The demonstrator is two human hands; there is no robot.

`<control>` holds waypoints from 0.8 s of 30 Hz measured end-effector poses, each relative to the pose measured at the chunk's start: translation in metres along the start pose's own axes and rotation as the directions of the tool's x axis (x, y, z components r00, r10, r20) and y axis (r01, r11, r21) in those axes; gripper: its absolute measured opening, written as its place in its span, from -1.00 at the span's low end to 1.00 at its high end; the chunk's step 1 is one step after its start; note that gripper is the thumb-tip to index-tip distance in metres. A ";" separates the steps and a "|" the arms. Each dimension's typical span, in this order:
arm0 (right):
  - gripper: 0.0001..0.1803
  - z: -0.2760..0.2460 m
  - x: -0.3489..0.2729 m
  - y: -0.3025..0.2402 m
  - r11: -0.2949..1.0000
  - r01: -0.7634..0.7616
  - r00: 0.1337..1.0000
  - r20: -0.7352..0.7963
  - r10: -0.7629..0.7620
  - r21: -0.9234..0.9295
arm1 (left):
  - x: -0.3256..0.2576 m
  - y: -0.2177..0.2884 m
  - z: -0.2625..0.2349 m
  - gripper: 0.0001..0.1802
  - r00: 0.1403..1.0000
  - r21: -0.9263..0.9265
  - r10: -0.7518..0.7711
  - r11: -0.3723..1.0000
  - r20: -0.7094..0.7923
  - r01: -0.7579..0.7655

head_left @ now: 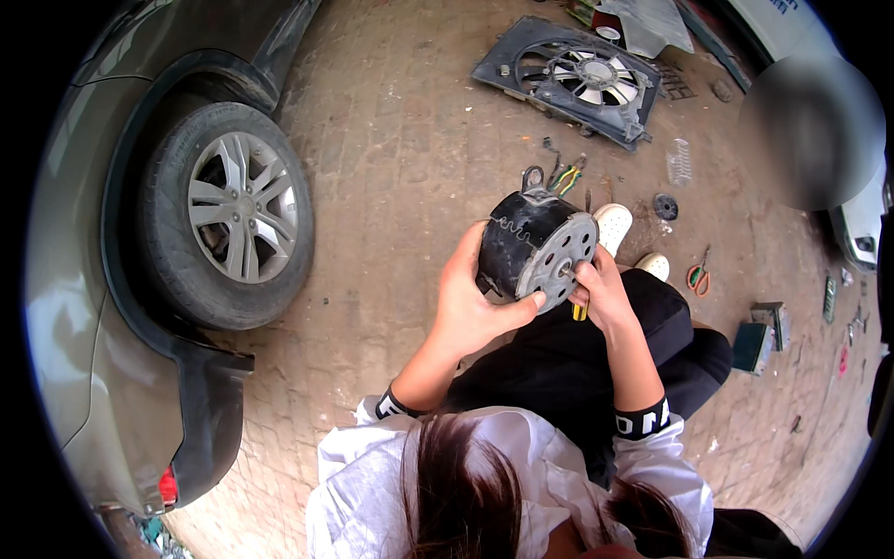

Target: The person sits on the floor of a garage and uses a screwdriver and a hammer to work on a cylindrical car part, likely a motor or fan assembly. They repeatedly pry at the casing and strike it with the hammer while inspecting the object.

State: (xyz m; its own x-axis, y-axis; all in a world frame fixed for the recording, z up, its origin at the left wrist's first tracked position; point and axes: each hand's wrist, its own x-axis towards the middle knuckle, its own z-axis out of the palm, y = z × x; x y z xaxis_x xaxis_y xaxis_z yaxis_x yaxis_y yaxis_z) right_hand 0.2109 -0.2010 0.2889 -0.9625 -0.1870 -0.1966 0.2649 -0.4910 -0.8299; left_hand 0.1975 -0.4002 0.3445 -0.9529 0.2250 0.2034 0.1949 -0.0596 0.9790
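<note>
A round black electric motor (515, 233) with a grey perforated end plate is held up above my lap, tilted so the plate faces right. My left hand (473, 303) wraps round its left side, thumb on the plate's lower rim. At the centre of the plate, the fingers of my right hand (601, 291) are closed near the small shaft. A yellow tool handle (580, 311) sticks out below these fingers; the rest of that tool is hidden. Beyond the motor, pliers with yellow-green grips (568, 175) lie on the ground.
A car wheel (237, 219) stands to the left. On the brick ground lie a radiator fan in its shroud (582, 79), a black disc (665, 207), orange-handled scissors (698, 278) and green boxy parts (752, 347). Another person (815, 130) is at the right.
</note>
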 end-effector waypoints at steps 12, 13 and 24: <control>-0.26 0.039 -0.024 0.016 0.971 0.108 0.959 -0.280 -0.046 0.213 | 0.009 0.031 -0.001 -0.10 0.982 0.333 0.147 0.926 0.116 -0.178; -0.26 0.044 -0.026 0.013 0.967 0.123 0.958 -0.282 -0.057 0.222 | 0.011 0.033 -0.001 -0.11 0.959 0.403 0.253 0.870 0.125 -0.282; -0.29 0.071 -0.051 -0.012 0.975 0.220 0.947 -0.246 -0.205 0.037 | 0.007 0.056 0.007 -0.33 0.951 0.278 0.301 0.921 -0.065 -0.272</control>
State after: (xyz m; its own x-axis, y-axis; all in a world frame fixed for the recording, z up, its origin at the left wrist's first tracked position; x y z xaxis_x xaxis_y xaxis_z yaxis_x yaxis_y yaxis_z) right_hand 0.2611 -0.2454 0.3459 -0.9805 0.1327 -0.1450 0.0487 -0.5509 -0.8332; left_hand 0.2033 -0.3950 0.4009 -0.8631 0.1332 0.4871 0.5036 0.1546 0.8500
